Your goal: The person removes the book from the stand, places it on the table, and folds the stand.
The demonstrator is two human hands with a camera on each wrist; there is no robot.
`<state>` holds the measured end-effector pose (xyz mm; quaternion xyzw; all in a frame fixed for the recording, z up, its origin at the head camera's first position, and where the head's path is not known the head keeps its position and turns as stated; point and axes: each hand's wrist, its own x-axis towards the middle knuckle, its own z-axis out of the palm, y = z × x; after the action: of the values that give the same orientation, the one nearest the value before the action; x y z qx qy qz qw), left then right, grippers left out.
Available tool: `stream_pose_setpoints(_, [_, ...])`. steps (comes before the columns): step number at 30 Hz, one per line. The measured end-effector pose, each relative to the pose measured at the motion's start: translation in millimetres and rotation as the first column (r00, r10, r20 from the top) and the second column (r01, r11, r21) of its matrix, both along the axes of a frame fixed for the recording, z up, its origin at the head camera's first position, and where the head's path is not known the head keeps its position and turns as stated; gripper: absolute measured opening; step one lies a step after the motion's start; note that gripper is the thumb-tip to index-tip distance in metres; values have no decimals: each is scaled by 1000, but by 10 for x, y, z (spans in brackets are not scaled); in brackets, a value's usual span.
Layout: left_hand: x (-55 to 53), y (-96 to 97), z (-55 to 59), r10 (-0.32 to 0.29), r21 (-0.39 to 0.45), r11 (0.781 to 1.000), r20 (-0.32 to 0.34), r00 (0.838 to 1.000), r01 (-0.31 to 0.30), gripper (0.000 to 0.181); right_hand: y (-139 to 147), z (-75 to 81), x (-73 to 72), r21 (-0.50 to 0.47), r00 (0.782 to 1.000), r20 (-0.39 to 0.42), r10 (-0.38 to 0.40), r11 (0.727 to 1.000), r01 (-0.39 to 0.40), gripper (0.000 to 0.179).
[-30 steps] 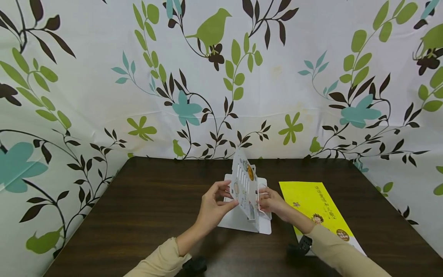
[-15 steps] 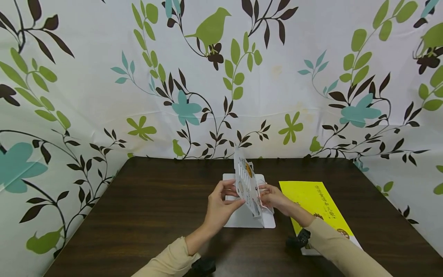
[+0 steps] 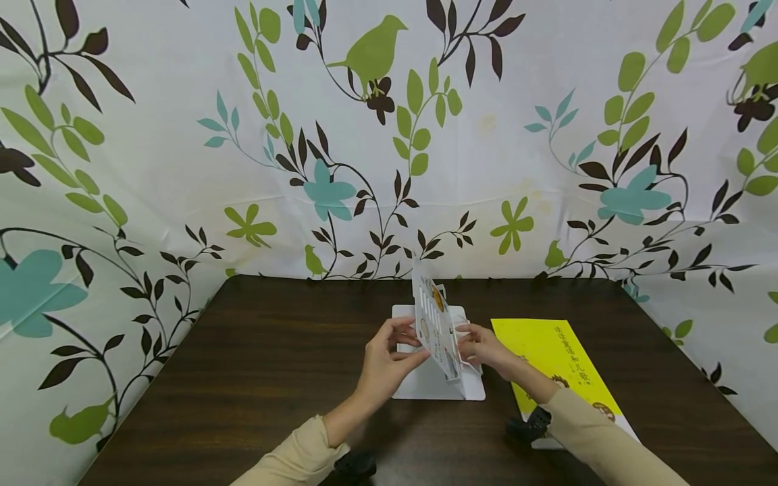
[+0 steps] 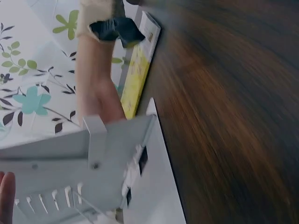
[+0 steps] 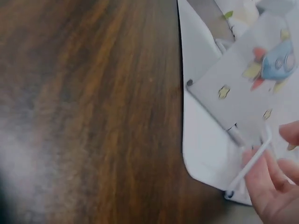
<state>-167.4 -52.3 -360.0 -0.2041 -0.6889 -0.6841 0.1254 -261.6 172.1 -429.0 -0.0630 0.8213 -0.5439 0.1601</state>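
Note:
A white metal book stand (image 3: 433,337) with slots and printed cartoon pictures stands on the dark table, its panel tilted up from a flat base plate (image 3: 425,385). At the panel's left edge, my left hand (image 3: 384,364) pinches it between thumb and fingers. Behind the panel, my right hand (image 3: 486,351) holds the stand's white wire prop (image 5: 246,171), seen close up in the right wrist view. The left wrist view shows the panel's ledge with a bent clip (image 4: 96,144); only fingertips of the left hand (image 4: 6,196) appear there.
A yellow book (image 3: 541,337) with a cartoon child lies to the right, partly under the right forearm. Dark wood table (image 3: 286,344) spreads around the stand. A patterned cloth (image 3: 462,135) hangs behind the table's far edge.
Over the first half second, both hands shifted the stand slightly to the right and turned its base a little. Since then, hands and stand have barely moved.

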Motion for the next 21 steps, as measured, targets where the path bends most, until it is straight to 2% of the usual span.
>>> stream_pose_setpoints(2, [-18, -58, -39, -11, -31, 999, -5, 1000, 11, 45, -1, 51, 42, 44, 997, -76, 6, 999, -3, 49])
stream_pose_setpoints(5, [-72, -167, -133, 4, -89, 996, -10, 1000, -5, 42, -9, 151, 124, 71, 985, -167, 43, 997, -31, 52])
stream_pose_setpoints(9, [-243, -332, -373, 1, -189, 982, 13, 1000, 2, 40, -36, 260, 255, 70, 962, -248, 112, 993, -97, 55])
stream_pose_setpoints(11, [-348, -412, -497, -32, -266, 963, 27, 999, 38, 40, -59, 289, 321, 59, 945, -289, 153, 988, -142, 56])
stream_pose_setpoints(13, [-454, -482, -610, -73, -351, 933, 47, 996, 85, 42, -85, 301, 376, 45, 923, -330, 198, 980, -194, 59])
stream_pose_setpoints(17, [-579, -558, -699, -117, -464, 875, 72, 991, 137, 42, -130, 291, 449, 39, 890, -389, 237, 970, -241, 66])
stream_pose_setpoints(21, [-653, -552, -732, -104, -532, 836, 91, 990, 137, 37, -176, 288, 482, 50, 874, -422, 239, 969, -241, 73])
